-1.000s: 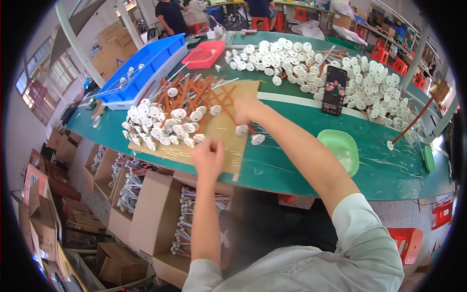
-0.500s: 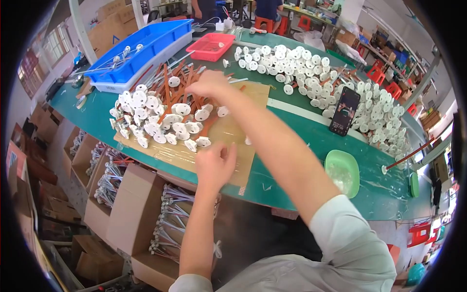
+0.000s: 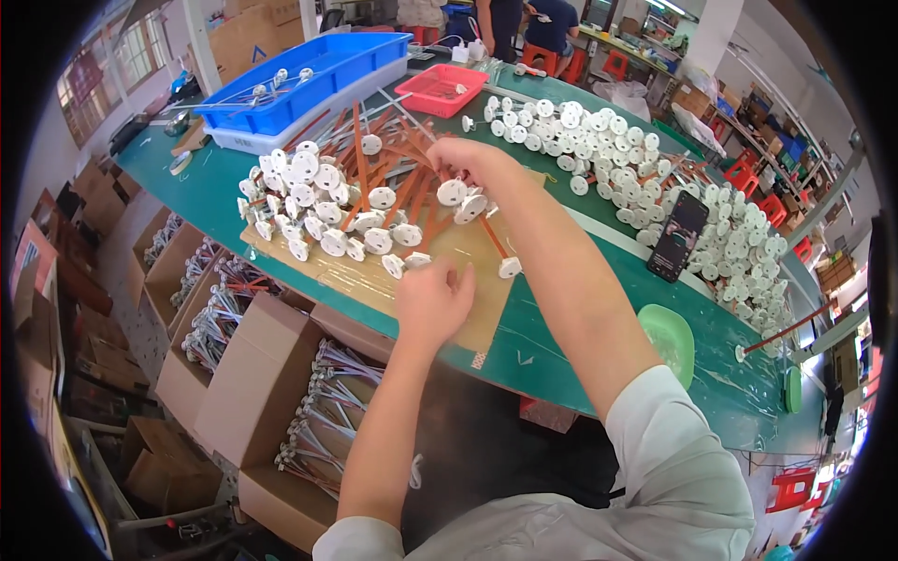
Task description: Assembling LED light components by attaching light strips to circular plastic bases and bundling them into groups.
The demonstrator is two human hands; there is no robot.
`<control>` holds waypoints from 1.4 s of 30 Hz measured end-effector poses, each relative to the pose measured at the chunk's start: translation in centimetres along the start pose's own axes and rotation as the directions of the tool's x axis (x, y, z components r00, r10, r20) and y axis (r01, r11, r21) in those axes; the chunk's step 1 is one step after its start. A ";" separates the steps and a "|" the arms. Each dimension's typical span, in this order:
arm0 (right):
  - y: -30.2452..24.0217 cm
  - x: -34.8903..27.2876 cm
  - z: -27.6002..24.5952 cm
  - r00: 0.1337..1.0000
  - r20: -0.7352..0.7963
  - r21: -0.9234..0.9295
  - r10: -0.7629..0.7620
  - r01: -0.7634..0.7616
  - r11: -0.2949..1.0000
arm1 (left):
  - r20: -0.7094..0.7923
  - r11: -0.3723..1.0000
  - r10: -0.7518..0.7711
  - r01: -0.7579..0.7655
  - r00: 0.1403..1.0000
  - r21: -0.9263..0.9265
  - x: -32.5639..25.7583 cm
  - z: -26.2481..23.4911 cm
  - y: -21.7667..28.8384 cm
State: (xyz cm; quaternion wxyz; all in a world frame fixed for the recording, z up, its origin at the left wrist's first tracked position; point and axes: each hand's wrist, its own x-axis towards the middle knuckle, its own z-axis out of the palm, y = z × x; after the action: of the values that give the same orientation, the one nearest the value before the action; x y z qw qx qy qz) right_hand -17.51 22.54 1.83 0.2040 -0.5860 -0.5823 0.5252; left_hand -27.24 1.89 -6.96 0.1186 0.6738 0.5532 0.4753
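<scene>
At the right edge of a heap of white round discs on orange and grey stalks (image 3: 304, 166), my right hand (image 3: 475, 161) is closed, fingers pointing down. It grips stalks with white disc heads (image 3: 452, 193), which hang just below the fingers. My left hand (image 3: 436, 301) hovers by the heap's near edge, fingers curled and thumb up. Its palm side is hidden, so what it holds, if anything, does not show. A white disc (image 3: 394, 266) lies beside it. Another disc on an orange stalk (image 3: 509, 267) lies to its right on the brown sheet (image 3: 327, 290).
A blue tray (image 3: 309, 79) and red basket (image 3: 440, 91) stand behind the heap. More discs (image 3: 599, 140) spread along the far right, near a phone (image 3: 678, 237) and a green dish (image 3: 675, 351). Open cartons (image 3: 253, 383) of similar stalks stand below the table edge.
My right hand has drawn toward me and now has disc-headed stalks in it. A disc on an orange stalk now shows at the sheet's right edge. The view has shifted a little.
</scene>
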 end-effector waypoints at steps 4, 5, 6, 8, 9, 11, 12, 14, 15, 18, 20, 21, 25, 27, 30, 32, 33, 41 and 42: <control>1.7 -3.8 -2.1 0.994 0.106 0.250 0.011 -0.037 0.967 | -0.008 1.000 0.005 -0.005 1.000 0.013 -0.3 0.2 -0.6; 2.5 -3.4 -3.4 0.986 0.163 0.245 -0.032 -0.009 0.970 | -0.013 1.000 0.014 -0.014 1.000 0.011 -0.3 0.4 -0.6; 2.8 -4.2 -3.6 0.987 0.157 0.243 -0.029 -0.010 0.970 | -0.019 1.000 0.017 -0.016 1.000 0.013 -0.5 0.4 -1.0; 3.4 -6.2 -4.3 0.996 0.089 0.331 -0.025 -0.006 0.944 | -0.010 1.000 0.008 -0.008 1.000 -0.001 -0.6 0.2 -1.2; 3.8 -6.8 -5.1 0.995 0.088 0.334 -0.038 0.007 0.943 | -0.027 1.000 0.024 -0.023 0.999 0.010 -0.7 -0.2 -1.1; 5.9 -6.9 -9.7 0.972 0.197 0.399 -0.127 0.039 0.916 | -0.042 0.998 0.062 -0.062 0.997 0.006 -0.4 0.6 -0.6; 7.1 -7.1 -10.9 0.919 0.325 0.470 -0.224 0.049 0.881 | -0.033 0.998 0.061 -0.061 0.998 -0.007 -0.4 1.0 -0.3; 6.7 -9.4 -8.7 0.965 0.157 0.422 -0.209 0.126 0.898 | -0.020 1.000 0.017 -0.017 1.000 -0.006 -0.9 0.0 -1.4; 7.1 -9.8 -9.3 0.968 0.046 0.438 -0.245 0.201 0.876 | -0.036 0.999 0.048 -0.048 0.998 -0.006 -0.7 0.0 -1.3; 8.3 -10.4 -10.8 0.959 -0.094 0.469 -0.269 0.281 0.837 | -0.032 0.999 0.039 -0.039 0.999 0.001 -0.7 0.4 -0.9; 9.3 -10.1 -11.1 0.949 -0.165 0.406 -0.269 0.314 0.858 | -0.034 0.999 0.046 -0.046 0.998 0.015 -0.5 0.5 -0.7; 9.4 -10.1 -10.9 0.954 -0.192 0.427 -0.231 0.294 0.855 | -0.021 0.999 0.043 -0.043 0.999 0.021 -0.6 0.6 -0.5; 8.7 -8.6 -7.2 0.936 -0.243 0.268 -0.254 0.317 0.910 | 0.001 1.000 0.004 -0.004 1.000 0.030 -0.8 0.0 -0.9; 8.3 -6.5 -5.4 0.924 -0.240 0.193 -0.296 0.345 0.919 | -0.011 0.998 0.020 -0.020 1.000 0.065 -0.6 -0.1 -0.9; 7.0 -3.2 -4.3 0.890 -0.301 -0.023 -0.343 0.353 0.935 | 0.014 0.999 0.012 -0.013 1.000 0.047 -0.2 0.5 0.4; 5.6 -2.1 -2.5 0.855 -0.337 -0.556 -0.394 0.157 0.816 | 0.016 0.997 0.000 -0.001 1.000 0.073 -0.2 0.9 0.1; 3.9 -2.7 0.2 0.911 -0.182 -0.696 -0.369 0.146 0.703 | 0.009 0.994 -0.028 0.026 1.000 0.103 -0.8 -0.2 -0.7; -0.1 -0.6 3.7 0.835 -0.334 -0.615 -0.437 0.158 0.772 | 0.020 0.993 -0.056 0.054 0.998 0.106 -0.3 -0.4 -0.3; -0.8 -0.5 3.7 0.835 -0.333 -0.615 -0.438 0.159 0.772 | 0.017 0.995 -0.039 0.038 0.999 0.090 -0.2 -0.4 -0.2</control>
State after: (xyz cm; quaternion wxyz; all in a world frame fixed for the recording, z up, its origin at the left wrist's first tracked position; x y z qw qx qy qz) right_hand -20.94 20.93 1.34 0.2360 -0.6227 -0.7337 0.1352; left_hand -27.68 1.61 -7.01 0.1023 0.6720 0.5859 0.4412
